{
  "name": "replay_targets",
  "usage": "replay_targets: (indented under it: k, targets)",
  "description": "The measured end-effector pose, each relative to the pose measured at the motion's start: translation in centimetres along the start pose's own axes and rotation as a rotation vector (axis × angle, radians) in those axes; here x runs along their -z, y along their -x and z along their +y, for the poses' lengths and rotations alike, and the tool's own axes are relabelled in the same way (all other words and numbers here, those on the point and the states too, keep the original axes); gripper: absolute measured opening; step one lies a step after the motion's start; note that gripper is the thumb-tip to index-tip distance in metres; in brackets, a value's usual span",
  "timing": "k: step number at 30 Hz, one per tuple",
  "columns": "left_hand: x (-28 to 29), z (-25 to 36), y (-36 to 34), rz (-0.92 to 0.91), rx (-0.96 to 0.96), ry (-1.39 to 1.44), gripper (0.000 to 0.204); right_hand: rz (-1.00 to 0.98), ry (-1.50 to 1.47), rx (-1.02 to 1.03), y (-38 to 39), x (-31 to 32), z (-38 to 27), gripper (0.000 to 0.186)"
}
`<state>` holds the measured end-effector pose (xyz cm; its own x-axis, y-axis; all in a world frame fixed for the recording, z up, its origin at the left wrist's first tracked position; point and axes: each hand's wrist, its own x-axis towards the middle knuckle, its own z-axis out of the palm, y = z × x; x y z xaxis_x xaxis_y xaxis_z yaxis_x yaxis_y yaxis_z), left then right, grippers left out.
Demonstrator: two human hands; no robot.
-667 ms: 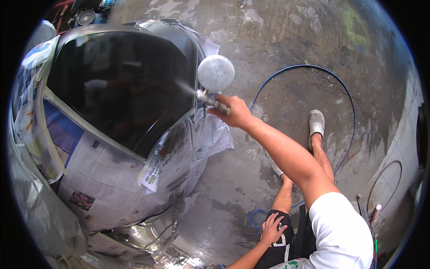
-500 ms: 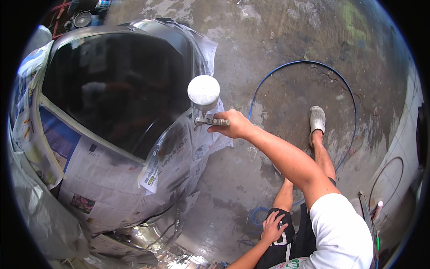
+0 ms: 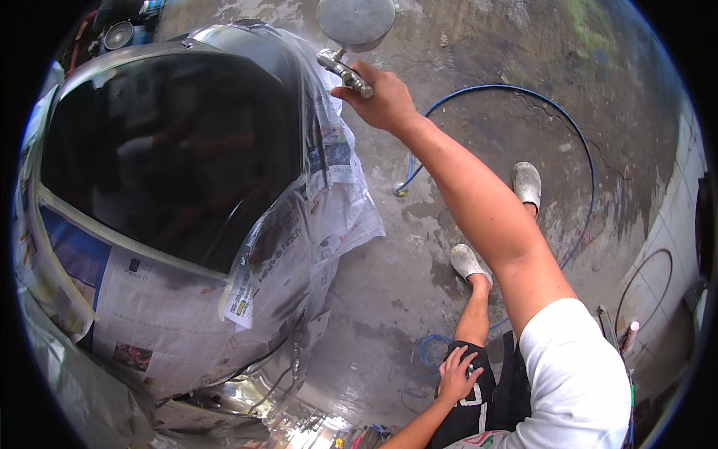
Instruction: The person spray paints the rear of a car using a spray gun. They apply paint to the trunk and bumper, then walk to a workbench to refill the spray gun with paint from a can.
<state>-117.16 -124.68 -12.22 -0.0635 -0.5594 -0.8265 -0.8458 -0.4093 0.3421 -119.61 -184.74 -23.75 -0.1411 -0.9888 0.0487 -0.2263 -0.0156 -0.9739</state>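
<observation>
My right hand [image 3: 385,97] is wrapped round the handle of a metal spray gun [image 3: 345,73], with a round grey cup [image 3: 355,19] on top. The gun hangs over the far right edge of a vehicle, its nozzle end pointing left towards a dark glossy panel [image 3: 172,157]. Masking newspaper [image 3: 172,307] and clear plastic cover the bodywork round that panel. Spread fingers of my left hand [image 3: 458,376] lie flat on my knee in black shorts [image 3: 479,411], holding nothing.
A blue air hose [image 3: 523,88] loops over the wet-looking concrete floor [image 3: 381,307] on the right. My feet wear grey clogs [image 3: 465,262]. Loose newspaper [image 3: 348,202] sticks out from the vehicle's right side. A shiny lamp [image 3: 243,393] shows at its near end.
My right hand has carried the spray gun away from me along the panel's right edge. My left hand stays on my knee. The view has shifted, showing both clogs.
</observation>
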Motion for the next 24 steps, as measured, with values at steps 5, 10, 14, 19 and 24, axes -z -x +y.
replay_targets:
  k: [5, 10, 14, 19, 24]
  targets:
    - [0.0, -0.6, -0.2, -0.035, 0.011, -0.002, 0.052, -0.297, -0.07, -0.11, 7.5, -1.7, 0.3, 0.037]
    - [0.6, -0.4, -0.9, -0.057, 0.023, -0.005, 0.052, -0.626, -0.054, -0.195, 12.2, -1.8, 2.3, 0.037]
    - [0.8, 0.7, -1.8, -0.064, 0.045, 0.007, 0.052, -0.689, 0.047, -0.219, 7.9, -0.5, 4.7, 0.036]
    - [1.1, 3.7, -3.4, -0.07, 0.126, 0.049, 0.051, -0.487, 0.013, -0.133, -3.1, 1.4, 5.3, 0.036]
    - [3.1, 8.2, -7.1, 0.004, 0.16, 0.072, 0.049, -0.367, 0.049, -0.136, -15.3, 3.6, 3.5, 0.039]
